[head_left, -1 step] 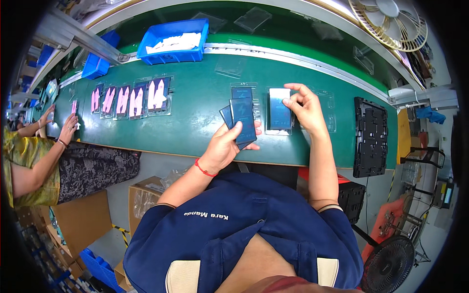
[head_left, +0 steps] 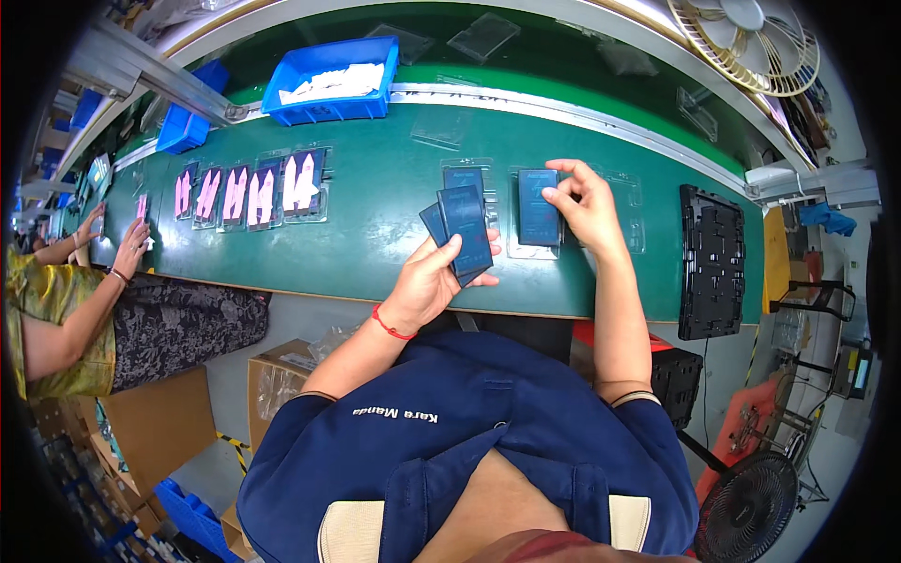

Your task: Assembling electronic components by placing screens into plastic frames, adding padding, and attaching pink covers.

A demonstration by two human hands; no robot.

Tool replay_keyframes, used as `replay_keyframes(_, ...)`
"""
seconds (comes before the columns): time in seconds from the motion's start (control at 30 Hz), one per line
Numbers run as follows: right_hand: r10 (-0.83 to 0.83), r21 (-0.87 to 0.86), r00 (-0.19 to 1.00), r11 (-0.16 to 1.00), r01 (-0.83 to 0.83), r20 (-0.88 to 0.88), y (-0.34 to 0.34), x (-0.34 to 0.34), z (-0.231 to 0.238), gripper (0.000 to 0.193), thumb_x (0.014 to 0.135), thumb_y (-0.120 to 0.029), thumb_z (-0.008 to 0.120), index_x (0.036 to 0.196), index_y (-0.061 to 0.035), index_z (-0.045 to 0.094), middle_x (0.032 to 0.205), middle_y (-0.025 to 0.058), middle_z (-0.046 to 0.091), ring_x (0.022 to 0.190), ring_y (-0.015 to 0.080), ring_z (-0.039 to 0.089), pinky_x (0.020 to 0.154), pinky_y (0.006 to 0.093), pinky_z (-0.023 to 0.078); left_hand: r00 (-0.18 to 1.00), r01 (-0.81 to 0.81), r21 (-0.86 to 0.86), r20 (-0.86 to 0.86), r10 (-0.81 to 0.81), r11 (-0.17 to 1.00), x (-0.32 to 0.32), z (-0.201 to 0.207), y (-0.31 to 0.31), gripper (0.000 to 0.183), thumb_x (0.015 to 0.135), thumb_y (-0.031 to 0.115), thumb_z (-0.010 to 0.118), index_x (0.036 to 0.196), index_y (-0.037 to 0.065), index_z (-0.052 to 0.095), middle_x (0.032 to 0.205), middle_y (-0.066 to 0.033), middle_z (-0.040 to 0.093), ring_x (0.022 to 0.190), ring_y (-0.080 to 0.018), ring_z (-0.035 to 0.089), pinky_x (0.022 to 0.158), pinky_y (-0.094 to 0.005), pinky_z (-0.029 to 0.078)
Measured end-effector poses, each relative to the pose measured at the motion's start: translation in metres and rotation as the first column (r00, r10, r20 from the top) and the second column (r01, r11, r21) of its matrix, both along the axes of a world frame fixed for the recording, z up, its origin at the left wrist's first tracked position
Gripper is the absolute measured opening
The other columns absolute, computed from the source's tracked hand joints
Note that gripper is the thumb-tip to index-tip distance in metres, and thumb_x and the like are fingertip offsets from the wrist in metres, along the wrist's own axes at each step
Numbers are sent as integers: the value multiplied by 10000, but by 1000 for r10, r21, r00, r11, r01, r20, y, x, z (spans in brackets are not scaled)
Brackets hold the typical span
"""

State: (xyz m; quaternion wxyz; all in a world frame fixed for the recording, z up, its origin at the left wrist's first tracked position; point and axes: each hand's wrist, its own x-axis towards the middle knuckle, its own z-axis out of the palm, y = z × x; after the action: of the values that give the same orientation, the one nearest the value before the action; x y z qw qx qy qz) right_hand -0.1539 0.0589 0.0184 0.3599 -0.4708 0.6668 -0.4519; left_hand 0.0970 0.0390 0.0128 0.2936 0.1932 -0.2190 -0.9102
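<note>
Fanned out in my left hand (head_left: 430,281) are flat, dark rectangular battery packs (head_left: 465,220), at least two, with the thumb on top and fingers underneath. Just beyond them another dark pack (head_left: 464,176) lies in a clear plastic tray. Thumb and forefinger of my right hand (head_left: 587,208) pinch the upper right edge of a single battery pack (head_left: 537,211). That pack is over a second clear tray (head_left: 533,253), whose rim shows around it; I cannot tell whether it rests fully inside. Farther right lies one more clear tray (head_left: 627,192).
Trays with dark packs and pink-and-white strips (head_left: 237,192) line the left of the green table (head_left: 366,225). A blue bin (head_left: 328,108) of white pieces stands at the back. A black molded frame (head_left: 710,263) lies right. A co-worker's hand (head_left: 131,249) works far left.
The right-hand battery pack has tilted slightly, and the bright glare on its upper end is gone. Both hands stay in nearly the same place.
</note>
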Motion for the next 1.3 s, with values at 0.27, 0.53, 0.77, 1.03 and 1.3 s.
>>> replay_keyframes(0.27,-170,-195,834,978,77,-524,9,18,7,483,698,-312,781,1080,-63,620,878,72,629,851,245,596,811,393,413,988,-28,-206,140,58,978,-21,-2,-6,395,959,106,492,1334,40,389,1257,-141,532,1103,-251,582,799,-401,581)
replay_keyframes(0.53,-107,-168,973,975,142,205,21,-12,19,496,794,-20,680,1262,-58,521,671,-55,522,658,34,502,619,191,426,968,62,-226,253,-3,972,-48,7,-1,496,942,114,540,1387,60,327,1181,-166,571,1021,-252,623,709,-346,593)
replay_keyframes(0.77,-248,-178,561,968,176,-790,23,-35,2,515,684,-299,786,1139,-114,631,969,99,580,1005,268,518,922,399,320,953,55,-256,300,25,965,-42,8,-5,536,958,127,512,1421,73,248,1234,-225,535,1062,-283,606,734,-351,587)
replay_keyframes(1.03,-133,-174,986,973,149,100,41,19,13,292,764,-207,746,1000,-68,645,812,46,634,764,174,582,671,323,463,958,211,-457,271,-91,864,-85,4,2,724,944,60,496,1499,155,40,1304,-129,468,1033,-169,583,672,-286,576)
replay_keyframes(1.3,-515,-194,855,835,515,54,60,-86,6,310,792,-12,691,1082,0,581,671,25,611,592,46,533,527,203,417,841,491,-811,347,415,-319,-130,5,-3,730,786,271,718,1414,144,368,1319,-230,471,1272,-375,417,1044,-484,350)
